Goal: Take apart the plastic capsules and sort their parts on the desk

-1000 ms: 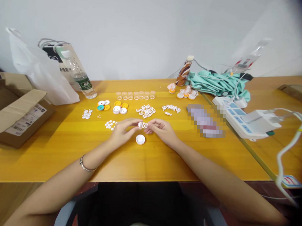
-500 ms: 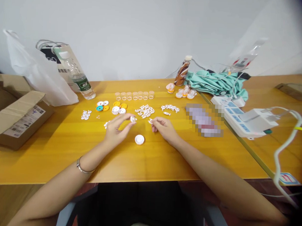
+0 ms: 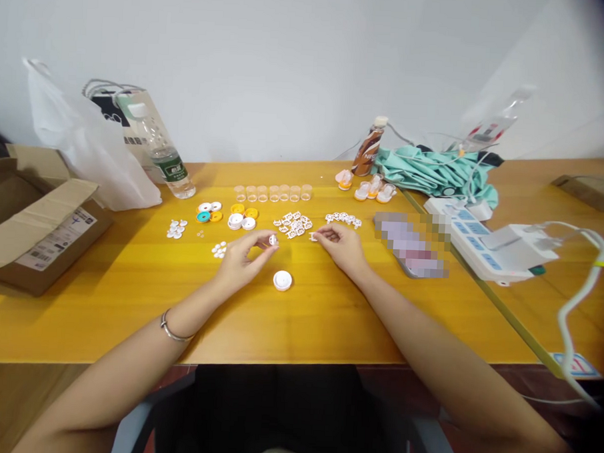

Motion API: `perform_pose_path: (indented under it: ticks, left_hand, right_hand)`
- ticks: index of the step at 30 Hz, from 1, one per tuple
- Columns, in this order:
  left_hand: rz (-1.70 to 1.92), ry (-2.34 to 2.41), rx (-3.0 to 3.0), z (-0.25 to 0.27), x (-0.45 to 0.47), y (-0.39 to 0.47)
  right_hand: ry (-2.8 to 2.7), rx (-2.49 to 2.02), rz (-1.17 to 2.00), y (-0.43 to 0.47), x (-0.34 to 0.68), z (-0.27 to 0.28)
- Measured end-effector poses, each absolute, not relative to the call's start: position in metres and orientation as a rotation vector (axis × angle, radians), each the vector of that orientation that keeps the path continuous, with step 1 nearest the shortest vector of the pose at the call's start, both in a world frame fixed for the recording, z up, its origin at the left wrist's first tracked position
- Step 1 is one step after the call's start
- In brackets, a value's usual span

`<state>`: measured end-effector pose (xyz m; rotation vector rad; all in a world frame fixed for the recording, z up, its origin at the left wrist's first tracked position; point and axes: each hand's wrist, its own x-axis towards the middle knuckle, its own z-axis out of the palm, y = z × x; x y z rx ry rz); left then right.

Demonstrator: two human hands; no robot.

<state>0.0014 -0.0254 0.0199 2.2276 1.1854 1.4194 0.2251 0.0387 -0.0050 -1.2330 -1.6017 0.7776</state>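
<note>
Between thumb and forefinger, my left hand (image 3: 243, 259) pinches a small white plastic part (image 3: 273, 240) above the table. My right hand (image 3: 342, 248) has its fingertips closed on another small white plastic piece (image 3: 313, 237), at the right edge of a pile of white openwork parts (image 3: 293, 224). A round white cup-like base (image 3: 282, 280) rests on the table below and between both hands. Beyond my right hand lies a second group of white openwork parts (image 3: 343, 219). Small white discs (image 3: 219, 249) lie just left of my left hand.
Clear cups (image 3: 272, 193) stand in a row behind the parts. Coloured round lids (image 3: 210, 212) and white knobs (image 3: 176, 229) lie left. A water bottle (image 3: 172, 167) and cardboard box (image 3: 46, 229) stand farther left. Rightward are a phone (image 3: 410, 244), power strip (image 3: 476, 241) and brown bottle (image 3: 369, 148).
My right hand has shifted slightly right and up, away from my left hand, with its small piece. The white part in my left hand has turned. The whole view has shifted a little.
</note>
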Motion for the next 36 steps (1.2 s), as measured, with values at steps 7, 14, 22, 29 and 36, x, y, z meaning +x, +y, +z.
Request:
perform_pose_path:
  ticks: [7,14,22,29,36]
  left_hand:
    - [1.365,1.209,2.233,0.016,0.002,-0.024]
    - [1.321,1.189,2.235,0.013,0.001,-0.024]
    - [1.301,1.168,1.988,0.01,0.005,-0.024]
    - [1.281,1.155,1.839,0.016,0.006,-0.026]
    - [1.296,1.084,1.65,0.016,0.011,-0.027]
  right_hand:
    - [-1.632,-1.284,0.745,0.059,0.213,-0.017]
    - [-1.659,-1.297,0.738,0.067,0.205,-0.018]
    - [-1.525,-1.147,0.783,0.038,0.202,0.001]
    - [-1.749,-0.779,1.166,-0.003,0.181,0.008]
    - [-1.61,-0.748,1.331,-0.003,0.176,0.001]
